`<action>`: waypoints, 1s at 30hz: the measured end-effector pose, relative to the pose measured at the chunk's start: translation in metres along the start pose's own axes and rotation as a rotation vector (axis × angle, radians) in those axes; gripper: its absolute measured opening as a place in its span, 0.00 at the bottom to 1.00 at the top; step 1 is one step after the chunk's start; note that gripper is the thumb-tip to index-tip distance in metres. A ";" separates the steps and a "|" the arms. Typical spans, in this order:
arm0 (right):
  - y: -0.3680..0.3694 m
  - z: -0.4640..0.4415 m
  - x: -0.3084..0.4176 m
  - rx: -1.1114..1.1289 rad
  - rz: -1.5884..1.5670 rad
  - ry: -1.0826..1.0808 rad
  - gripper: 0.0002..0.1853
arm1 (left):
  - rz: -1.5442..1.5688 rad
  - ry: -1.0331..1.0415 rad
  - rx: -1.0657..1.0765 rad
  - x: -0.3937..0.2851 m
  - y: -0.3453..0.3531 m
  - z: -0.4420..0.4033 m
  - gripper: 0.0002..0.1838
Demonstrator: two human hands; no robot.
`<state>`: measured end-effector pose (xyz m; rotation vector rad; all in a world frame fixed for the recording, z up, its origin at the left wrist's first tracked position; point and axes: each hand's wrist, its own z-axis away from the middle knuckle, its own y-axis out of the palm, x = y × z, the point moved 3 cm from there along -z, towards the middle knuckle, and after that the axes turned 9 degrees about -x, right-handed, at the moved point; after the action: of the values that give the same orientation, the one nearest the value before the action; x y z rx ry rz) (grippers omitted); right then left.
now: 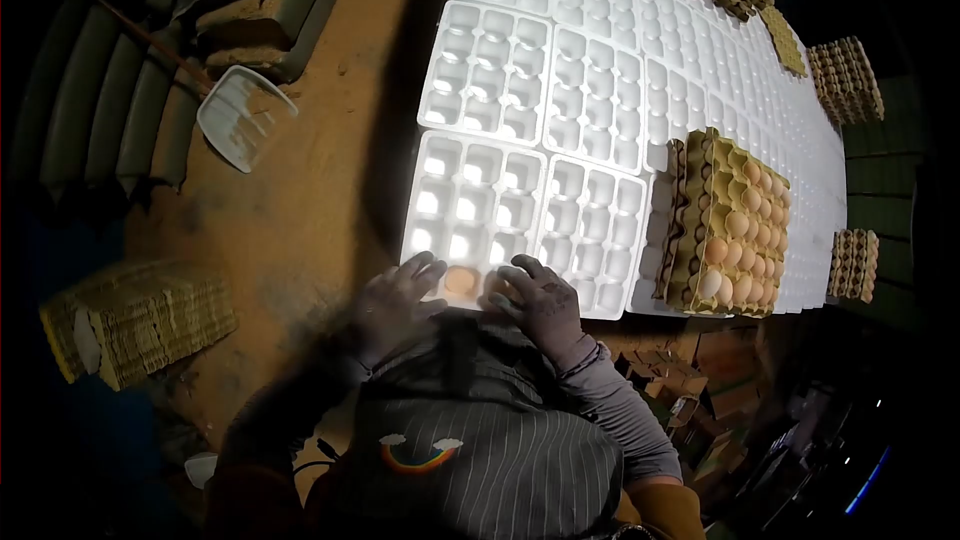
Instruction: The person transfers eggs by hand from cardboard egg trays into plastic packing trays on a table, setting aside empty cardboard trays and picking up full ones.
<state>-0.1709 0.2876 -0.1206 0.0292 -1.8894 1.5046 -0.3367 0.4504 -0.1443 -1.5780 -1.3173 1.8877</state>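
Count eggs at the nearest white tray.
2 visible: one egg in the front row of the tray, between the hands, and a second egg partly covered by the right hand. The left hand may hide more.

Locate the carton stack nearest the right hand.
In the head view, the carton stack sits right of centre, past the right hand, with white trays to its left.
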 end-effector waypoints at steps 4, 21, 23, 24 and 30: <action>-0.005 -0.031 0.004 -0.391 -0.196 -0.149 0.10 | 0.368 -0.177 -0.135 -0.003 -0.008 -0.037 0.25; -0.046 0.094 -0.022 -0.286 -0.167 0.204 0.16 | -0.556 0.004 -0.313 0.008 0.049 -0.070 0.36; -0.067 0.105 -0.028 -0.297 -0.207 0.073 0.16 | -0.273 0.058 -0.287 -0.035 0.034 -0.097 0.35; -0.085 0.109 -0.034 -0.334 -0.231 0.057 0.14 | -0.022 0.073 -0.254 -0.053 0.031 -0.108 0.34; -0.221 0.122 -0.119 -0.495 0.005 0.005 0.17 | 0.245 0.550 -0.040 -0.277 0.074 -0.188 0.18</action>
<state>-0.0489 0.0641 -0.0056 -0.2060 -2.2059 1.0025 -0.0568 0.2848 -0.0342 -2.1557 -0.9568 1.3888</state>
